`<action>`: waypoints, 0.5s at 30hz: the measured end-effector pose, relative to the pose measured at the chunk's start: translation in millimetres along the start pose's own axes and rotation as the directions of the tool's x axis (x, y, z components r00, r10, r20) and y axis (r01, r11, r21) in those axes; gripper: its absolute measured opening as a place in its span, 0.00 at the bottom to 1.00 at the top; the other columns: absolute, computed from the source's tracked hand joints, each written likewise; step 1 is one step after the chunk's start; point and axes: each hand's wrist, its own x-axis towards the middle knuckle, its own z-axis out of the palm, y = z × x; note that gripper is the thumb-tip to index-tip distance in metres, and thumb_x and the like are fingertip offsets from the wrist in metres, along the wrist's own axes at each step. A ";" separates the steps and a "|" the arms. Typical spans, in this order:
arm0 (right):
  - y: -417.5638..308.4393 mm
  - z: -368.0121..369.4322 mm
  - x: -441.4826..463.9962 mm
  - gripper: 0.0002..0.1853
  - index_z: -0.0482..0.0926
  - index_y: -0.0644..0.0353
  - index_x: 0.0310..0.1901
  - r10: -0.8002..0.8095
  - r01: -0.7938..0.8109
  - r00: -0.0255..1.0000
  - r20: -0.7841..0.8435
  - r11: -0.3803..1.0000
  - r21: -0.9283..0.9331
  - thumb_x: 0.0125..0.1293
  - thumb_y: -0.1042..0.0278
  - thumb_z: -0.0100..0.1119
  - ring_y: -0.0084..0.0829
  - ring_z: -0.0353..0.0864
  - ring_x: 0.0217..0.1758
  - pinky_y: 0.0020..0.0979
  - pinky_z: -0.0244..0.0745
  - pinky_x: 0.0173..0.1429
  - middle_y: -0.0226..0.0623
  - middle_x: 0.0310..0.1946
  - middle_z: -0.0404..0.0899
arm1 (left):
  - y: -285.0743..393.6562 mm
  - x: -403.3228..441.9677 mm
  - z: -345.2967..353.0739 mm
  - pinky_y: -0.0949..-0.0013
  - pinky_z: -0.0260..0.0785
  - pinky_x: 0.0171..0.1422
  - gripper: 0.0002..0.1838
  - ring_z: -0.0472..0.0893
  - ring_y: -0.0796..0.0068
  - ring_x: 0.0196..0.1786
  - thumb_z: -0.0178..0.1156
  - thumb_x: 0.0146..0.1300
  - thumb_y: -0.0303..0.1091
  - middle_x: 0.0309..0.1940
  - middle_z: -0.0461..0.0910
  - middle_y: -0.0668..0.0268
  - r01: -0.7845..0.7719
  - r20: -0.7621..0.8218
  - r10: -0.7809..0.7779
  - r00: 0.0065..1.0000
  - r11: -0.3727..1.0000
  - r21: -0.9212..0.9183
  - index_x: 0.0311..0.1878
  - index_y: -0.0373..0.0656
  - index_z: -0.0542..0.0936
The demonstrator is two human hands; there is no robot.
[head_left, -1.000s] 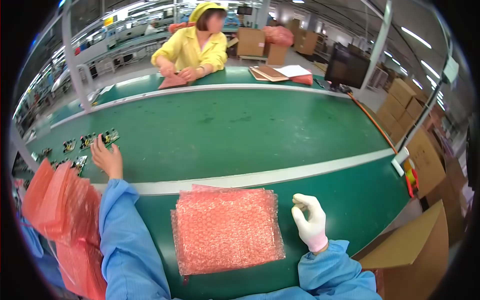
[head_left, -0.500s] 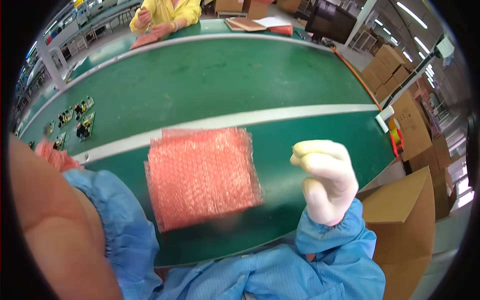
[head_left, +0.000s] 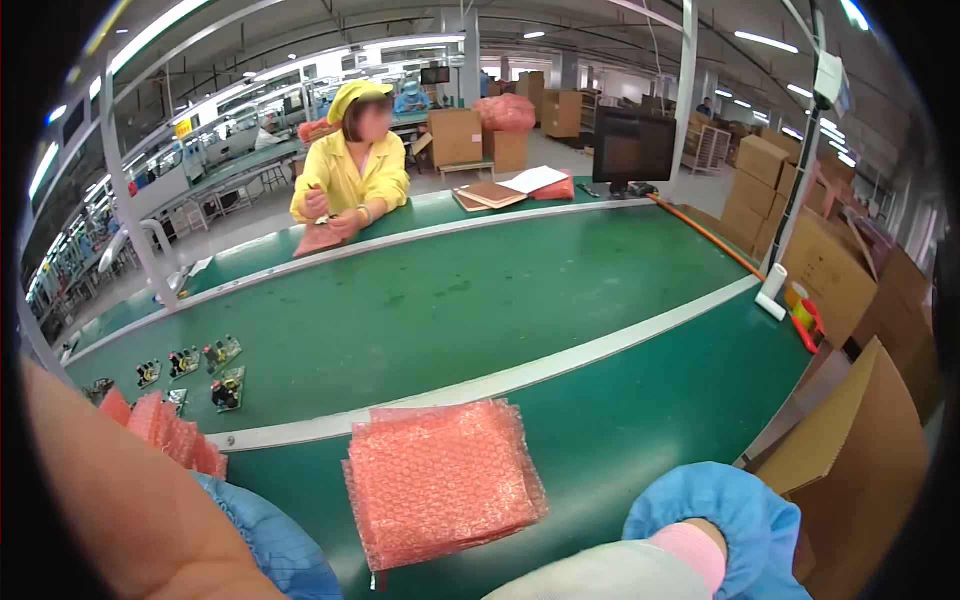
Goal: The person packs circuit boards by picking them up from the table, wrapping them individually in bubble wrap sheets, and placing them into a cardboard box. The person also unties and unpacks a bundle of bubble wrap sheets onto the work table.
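A flat stack of pink bubble-wrap bags (head_left: pixel 440 485) lies on the near green bench strip, in front of me. My left hand (head_left: pixel 120 500), bare, looms very close to the camera at the left edge, above a blue sleeve (head_left: pixel 265 540). Its fingers are out of sight, so its grip is hidden. At the bottom edge is my right hand (head_left: pixel 615 575) in a white glove, to the right of and below the bag stack. Only the back of that hand and the pink cuff show; the fingers are cut off by the frame.
Several small circuit boards (head_left: pixel 228 390) sit at the left beside more pink bubble wrap (head_left: pixel 165 430). A co-worker in yellow (head_left: pixel 350 175) works across the bench. An open carton (head_left: pixel 850 470) stands at the right, near tape rolls (head_left: pixel 803 312). A monitor (head_left: pixel 633 150) is at the back.
The view has tilted up, showing the co-worker and the hall behind. My right hand, earlier raised with curled fingers beside the bags, is now at the bottom edge. The bags look unmoved on the bench.
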 end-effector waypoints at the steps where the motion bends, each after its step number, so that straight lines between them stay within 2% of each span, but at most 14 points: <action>1: -4.6 7.8 5.4 0.09 0.83 0.63 0.44 -0.013 0.011 0.999 -0.038 0.999 -0.046 0.64 0.72 0.58 0.42 0.79 0.41 0.37 0.78 0.41 0.45 0.47 0.81 | 0.6 2.1 -0.5 0.52 0.58 0.73 0.29 0.70 0.63 0.66 0.57 0.66 0.27 0.66 0.68 0.54 0.005 0.008 -0.005 1.000 1.000 0.001 0.70 0.35 0.62; 4: 4.3 15.3 11.9 0.08 0.81 0.61 0.42 -0.181 0.173 0.983 -0.011 0.954 -0.245 0.61 0.72 0.60 0.41 0.79 0.42 0.36 0.78 0.40 0.39 0.48 0.81 | 3.0 2.3 -2.3 0.52 0.59 0.72 0.29 0.70 0.63 0.65 0.57 0.66 0.27 0.66 0.69 0.54 0.026 0.028 -0.027 0.999 1.000 0.004 0.70 0.35 0.63; 15: -14.6 -9.4 21.9 0.08 0.82 0.59 0.43 -0.012 0.012 1.000 -0.002 0.988 -0.153 0.62 0.70 0.60 0.41 0.80 0.43 0.36 0.77 0.43 0.38 0.48 0.81 | 9.7 4.7 -5.6 0.53 0.61 0.70 0.27 0.71 0.63 0.63 0.56 0.67 0.29 0.64 0.70 0.54 0.056 0.057 -0.056 0.997 0.998 -0.002 0.68 0.36 0.64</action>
